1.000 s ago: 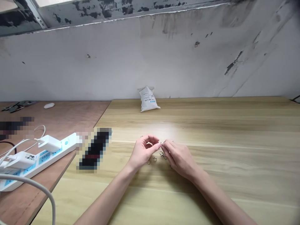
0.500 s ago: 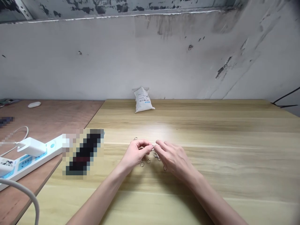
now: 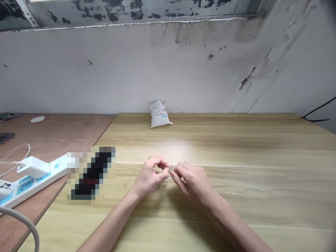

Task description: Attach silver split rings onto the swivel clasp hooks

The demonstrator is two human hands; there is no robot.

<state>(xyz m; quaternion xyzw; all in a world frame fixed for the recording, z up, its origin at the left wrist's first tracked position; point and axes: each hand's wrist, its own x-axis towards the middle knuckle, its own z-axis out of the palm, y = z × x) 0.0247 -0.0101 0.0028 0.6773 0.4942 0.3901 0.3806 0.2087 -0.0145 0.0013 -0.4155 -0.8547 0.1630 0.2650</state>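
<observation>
My left hand [image 3: 150, 177] and my right hand [image 3: 193, 182] meet above the light wooden table [image 3: 236, 140]. Their fingertips pinch a small metal clasp with a ring [image 3: 171, 171] between them. Two small metal rings [image 3: 161, 185] lie on the wood just below my fingers. Another ring [image 3: 149, 157] sits beyond my left hand, and one more [image 3: 186, 162] sits beyond my right hand. My fingers partly hide the clasp, so its exact shape is unclear.
A white bag [image 3: 159, 114] stands by the wall at the table's far edge. To the left lie a pixelated object [image 3: 90, 173], a white power strip [image 3: 34, 182] with chargers, and a grey-white cable [image 3: 23, 225]. A lower plywood table [image 3: 60, 140] carries a small white object [image 3: 37, 119].
My hands have drawn closer together, and the clasp now sits between both sets of fingertips. The view has shifted slightly, so the table and bag appear moved.
</observation>
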